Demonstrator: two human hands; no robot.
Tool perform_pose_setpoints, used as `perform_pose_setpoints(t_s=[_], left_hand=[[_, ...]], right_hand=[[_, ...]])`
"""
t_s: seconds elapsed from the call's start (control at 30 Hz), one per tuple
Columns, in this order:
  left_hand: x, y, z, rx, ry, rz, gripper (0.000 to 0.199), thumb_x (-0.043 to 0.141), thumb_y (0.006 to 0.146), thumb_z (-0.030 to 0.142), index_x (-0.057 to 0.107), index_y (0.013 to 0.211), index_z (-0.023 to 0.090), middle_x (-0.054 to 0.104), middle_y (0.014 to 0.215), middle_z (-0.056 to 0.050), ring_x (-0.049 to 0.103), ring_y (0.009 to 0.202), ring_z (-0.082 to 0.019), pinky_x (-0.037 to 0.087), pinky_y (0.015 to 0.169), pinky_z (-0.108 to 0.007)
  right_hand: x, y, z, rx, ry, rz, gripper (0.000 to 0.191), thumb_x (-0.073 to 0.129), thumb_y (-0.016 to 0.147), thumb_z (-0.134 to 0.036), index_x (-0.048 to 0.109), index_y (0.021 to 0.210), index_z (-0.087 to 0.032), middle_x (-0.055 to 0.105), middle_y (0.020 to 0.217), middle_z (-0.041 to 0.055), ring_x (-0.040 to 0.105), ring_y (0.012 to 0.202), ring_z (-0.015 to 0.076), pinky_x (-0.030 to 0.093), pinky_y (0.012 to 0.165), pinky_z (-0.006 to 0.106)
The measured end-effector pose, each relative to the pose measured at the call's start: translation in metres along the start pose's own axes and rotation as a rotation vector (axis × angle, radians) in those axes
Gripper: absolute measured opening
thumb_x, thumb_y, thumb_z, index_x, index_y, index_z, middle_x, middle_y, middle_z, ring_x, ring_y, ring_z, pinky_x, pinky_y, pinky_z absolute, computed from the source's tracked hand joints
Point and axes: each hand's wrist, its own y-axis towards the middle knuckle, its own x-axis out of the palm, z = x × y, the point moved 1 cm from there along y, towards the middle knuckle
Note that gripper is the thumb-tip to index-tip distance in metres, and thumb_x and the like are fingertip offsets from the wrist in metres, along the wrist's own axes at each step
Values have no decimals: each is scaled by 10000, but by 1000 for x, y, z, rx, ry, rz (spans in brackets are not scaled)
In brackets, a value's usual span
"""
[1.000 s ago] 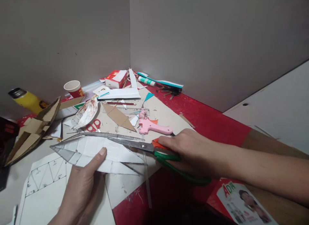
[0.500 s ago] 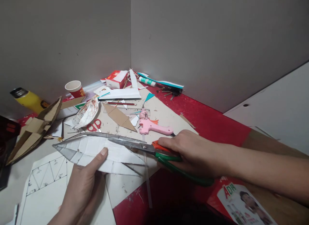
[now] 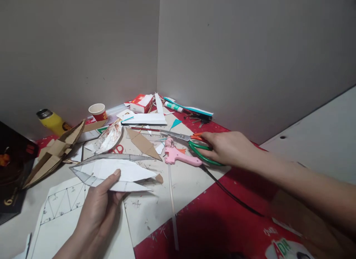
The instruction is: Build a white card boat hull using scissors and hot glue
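Note:
My left hand (image 3: 101, 203) pinches a white paper boat-like shape (image 3: 119, 170) with grey taped edges, thumb on top and fingers beneath it. Its pointed ends face left and right. In my right hand (image 3: 219, 147) are large scissors (image 3: 182, 136) with green and orange handles, blades pointing left above the far part of the board, near a red pencil (image 3: 144, 129). Just below the scissors lies a pink glue gun (image 3: 180, 155), a long clear glue stick (image 3: 171, 203) projecting from it toward me. A brown cardboard leaf shape (image 3: 143, 143) lies between the paper shape and the glue gun.
Small red scissors (image 3: 119, 149) lie behind the paper shape. Farther back are a paper cup (image 3: 98, 111), a yellow bottle (image 3: 52, 122), a red box (image 3: 141, 103) and keys (image 3: 201, 120). A cardboard boat shape (image 3: 55, 151) lies left, a drawn sheet (image 3: 63, 210) in front. A black cable (image 3: 230, 194) crosses the red surface.
My right hand has carried the scissors away from the paper shape, up and back past the glue gun. The view has shifted slightly; my left hand still holds the paper shape.

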Motion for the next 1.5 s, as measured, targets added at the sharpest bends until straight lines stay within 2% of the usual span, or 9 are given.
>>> perform_pose_setpoints(t_s=[0.17, 0.3, 0.5, 0.7, 0.87, 0.97, 1.07, 1.27, 1.5], left_hand=[[-4, 1, 0, 80, 35, -87, 289, 637, 771, 12, 666, 1039, 115, 725, 981, -117, 723, 802, -213, 635, 648, -290], [-4, 1, 4, 68, -63, -76, 294, 633, 773, 8, 666, 1038, 132, 732, 933, -94, 718, 775, -195, 623, 629, -257], [5, -8, 7, 154, -35, -84, 207, 619, 800, 19, 691, 962, 126, 725, 802, -54, 685, 673, -145, 567, 524, -174], [5, -25, -2, 142, 7, -209, 264, 699, 772, 148, 705, 1036, 135, 742, 961, -88, 701, 759, -198, 579, 585, -240], [-8, -19, 1, 33, 398, -519, 377, 825, 628, 233, 749, 992, 170, 731, 1074, -144, 669, 1025, -299, 546, 876, -381], [-14, 1, 17, 48, 710, -522, 301, 864, 554, 236, 764, 831, 175, 768, 857, -106, 712, 790, -272, 581, 704, -345], [-13, 15, 31, 157, 566, -386, 306, 784, 680, 357, 730, 899, 150, 766, 817, -85, 699, 674, -198, 570, 631, -276], [-10, -2, 7, 296, 632, -399, 479, 708, 733, 508, 704, 1081, 179, 757, 1021, -114, 718, 844, -248, 591, 733, -343], [-22, 7, -14, 588, 872, -243, 352, 660, 790, 396, 728, 1084, 215, 740, 1107, -70, 693, 998, -245, 553, 888, -361]], right_hand=[[6, 25, 15, -45, 27, 33, 365, 454, 887, -410, 653, 1033, -141, 695, 911, 149, 626, 727, 262, 405, 554, 313], [-7, 9, -21, -115, 403, 203, 372, 452, 894, -364, 634, 1088, -104, 654, 1076, 199, 603, 960, 308, 474, 773, 443], [-4, -31, -140, -92, 1774, -594, 681, 624, 830, -492, 347, 1377, -194, 644, 832, 19, 637, 580, 134, 496, 542, 267], [-4, 2, -183, 49, 2186, -200, 303, 703, 773, -408, 584, 920, -171, 559, 559, -61, 464, 399, 52, 352, 399, 160], [-21, 33, -142, 50, 2065, -123, 210, 721, 720, -320, 590, 735, -156, 522, 484, -66, 377, 355, 36, 272, 337, 156], [-36, 43, -100, 26, 1906, -206, 199, 740, 665, -269, 584, 709, -154, 490, 464, -83, 348, 349, 25, 241, 334, 152], [-47, 43, -76, -107, 1572, -443, 123, 690, 649, -228, 603, 670, -143, 513, 479, -69, 354, 346, 28, 225, 327, 164], [-43, 39, -107, -393, 997, -536, 110, 596, 648, -124, 531, 568, -163, 442, 503, -85, 404, 487, 60, 298, 437, 175], [-17, 36, -146, -229, 1137, -469, 128, 589, 671, -103, 511, 595, -171, 403, 480, -94, 363, 472, 68, 262, 437, 196]])
